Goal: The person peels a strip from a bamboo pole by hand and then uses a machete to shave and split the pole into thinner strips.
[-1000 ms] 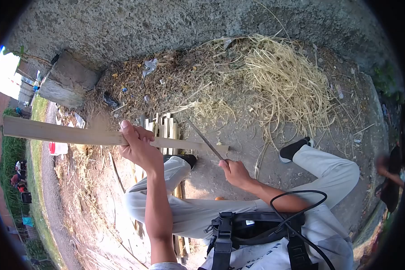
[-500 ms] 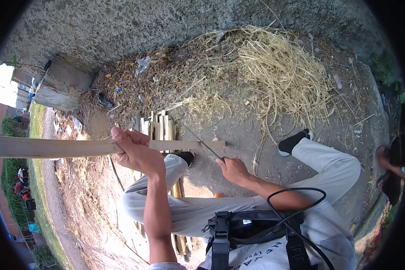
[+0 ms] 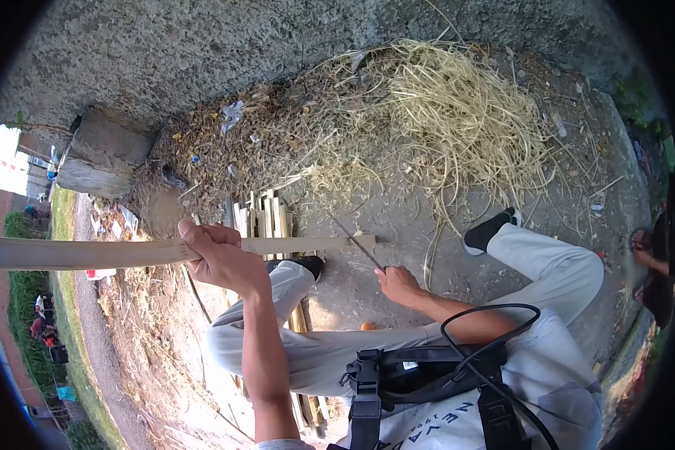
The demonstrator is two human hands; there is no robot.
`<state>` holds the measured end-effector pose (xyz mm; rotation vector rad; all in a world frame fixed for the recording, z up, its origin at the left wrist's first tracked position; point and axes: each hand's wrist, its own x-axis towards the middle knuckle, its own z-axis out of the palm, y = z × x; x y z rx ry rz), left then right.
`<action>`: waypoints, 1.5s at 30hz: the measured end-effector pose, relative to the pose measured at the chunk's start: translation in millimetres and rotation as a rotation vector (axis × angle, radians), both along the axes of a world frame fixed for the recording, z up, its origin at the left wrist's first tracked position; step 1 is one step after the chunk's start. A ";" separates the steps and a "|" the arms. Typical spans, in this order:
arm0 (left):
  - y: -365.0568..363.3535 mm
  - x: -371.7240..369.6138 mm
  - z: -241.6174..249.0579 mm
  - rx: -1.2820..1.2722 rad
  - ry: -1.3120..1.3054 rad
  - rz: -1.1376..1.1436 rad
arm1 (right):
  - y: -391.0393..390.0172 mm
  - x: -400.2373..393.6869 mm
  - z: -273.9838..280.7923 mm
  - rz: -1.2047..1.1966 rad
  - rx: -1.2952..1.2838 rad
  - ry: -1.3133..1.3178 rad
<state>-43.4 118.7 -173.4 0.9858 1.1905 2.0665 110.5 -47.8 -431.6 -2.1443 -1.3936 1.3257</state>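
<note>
My left hand (image 3: 221,255) is wrapped round a long, pale bamboo slat (image 3: 90,253). One end reaches far out to the left; the narrower-looking end runs right, past my shin. In my right hand (image 3: 401,286) is a knife (image 3: 355,241) with a long, thin, dark blade, its handle hidden by the fingers. The blade slants up and left, crossing the slat near its right end in this view.
Curly pale shavings (image 3: 472,120) lie heaped by the rough wall (image 3: 225,45). Stacked slats (image 3: 266,217) rest on the ground beyond my left foot (image 3: 307,264). A concrete block (image 3: 101,154) stands at the left. Another person's foot (image 3: 641,240) shows at the right edge.
The knife has shifted slightly right and down, its blade now crossing closer to the slat's right end. My left hand and the slat's left end sit a little lower.
</note>
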 end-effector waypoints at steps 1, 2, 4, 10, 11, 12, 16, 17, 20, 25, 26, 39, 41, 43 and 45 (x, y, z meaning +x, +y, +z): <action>-0.5 -2.1 0.1 -0.017 -0.018 0.007 | -3.1 1.4 -5.4 -0.014 -0.040 0.034; 0.1 -2.4 2.3 -0.027 -0.041 0.012 | -5.5 7.6 -10.9 -0.058 -0.149 0.061; 1.6 -5.7 2.7 -0.017 -0.044 -0.022 | -10.8 26.5 -29.8 -0.139 -0.358 0.112; 4.4 -0.3 1.0 -0.004 0.010 -0.035 | 4.5 25.0 -4.7 -0.018 -0.175 -0.075; 4.3 -2.2 0.1 -0.001 0.016 -0.037 | 6.7 19.8 1.2 -0.014 -0.155 -0.081; 2.9 -4.6 0.2 0.009 0.020 -0.042 | 4.8 17.6 -3.5 -0.015 -0.176 -0.069; -2.1 -6.4 1.6 0.021 0.000 -0.091 | -13.5 30.9 -50.8 -0.034 -0.311 -0.046; -3.5 -3.9 1.4 0.031 -0.005 -0.114 | -14.8 38.2 -60.5 -0.035 -0.355 -0.048; -4.2 -3.3 0.0 0.028 -0.022 -0.210 | 3.4 37.0 -8.9 -0.091 -0.544 0.014; -2.4 -14.0 -2.0 0.039 -0.069 -0.285 | -8.3 41.2 -48.9 0.008 -0.346 -0.215; -2.4 -16.9 -0.3 0.039 -0.090 -0.333 | -9.1 42.1 -47.3 0.014 -0.334 -0.230; -0.4 -94.7 23.3 0.399 -0.216 -1.008 | 28.2 41.0 -5.0 -0.269 0.115 -0.031; 6.7 -98.8 15.8 0.435 -0.194 -1.076 | 38.3 31.4 46.4 -0.263 0.290 -0.009; 3.3 -90.0 13.3 0.360 -0.250 -1.055 | 42.8 19.7 60.2 -0.248 0.628 0.014; 0.7 -80.7 7.5 0.273 -0.286 -0.993 | 40.7 13.9 79.2 -0.176 0.701 0.097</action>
